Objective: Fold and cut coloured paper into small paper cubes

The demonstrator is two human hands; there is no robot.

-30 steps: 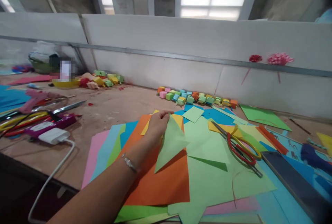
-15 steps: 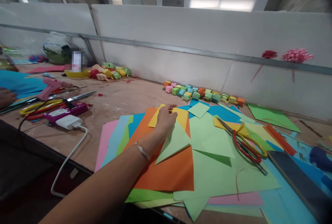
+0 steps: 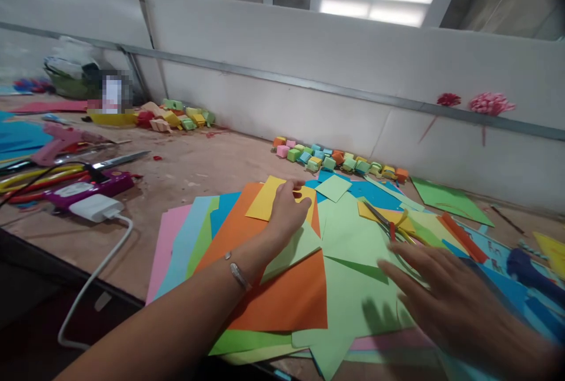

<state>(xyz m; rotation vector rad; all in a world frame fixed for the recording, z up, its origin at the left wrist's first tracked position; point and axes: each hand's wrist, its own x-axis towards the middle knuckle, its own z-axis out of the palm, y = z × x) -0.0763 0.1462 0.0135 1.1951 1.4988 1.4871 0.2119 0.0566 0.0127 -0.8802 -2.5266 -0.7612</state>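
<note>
My left hand [image 3: 289, 210] rests at the far end of a stack of coloured paper. Its fingers are loosely curved, with a gap between thumb and forefinger. Beneath it are a yellow piece [image 3: 265, 198], a pale green piece [image 3: 300, 248] and an orange sheet [image 3: 286, 304]. On the right, my right hand [image 3: 445, 298] hovers with fingers spread, slightly blurred, casting a shadow on the large pale green sheet [image 3: 353, 234]. Scissors [image 3: 379, 216] with red and yellow handles lie just beyond its fingertips, their handles mostly hidden by the hand.
Small folded paper cubes [image 3: 329, 163] line the base of the white board. A pink glue gun [image 3: 57, 142], more scissors [image 3: 123, 159] and a purple power strip [image 3: 88, 191] with a white charger [image 3: 96, 208] lie left. A dark blue glue gun [image 3: 525, 269] lies right.
My right hand has come into view from the right, over the scissors and the phone. My left hand stays at the yellow piece. The camera view has shifted and tilted slightly.
</note>
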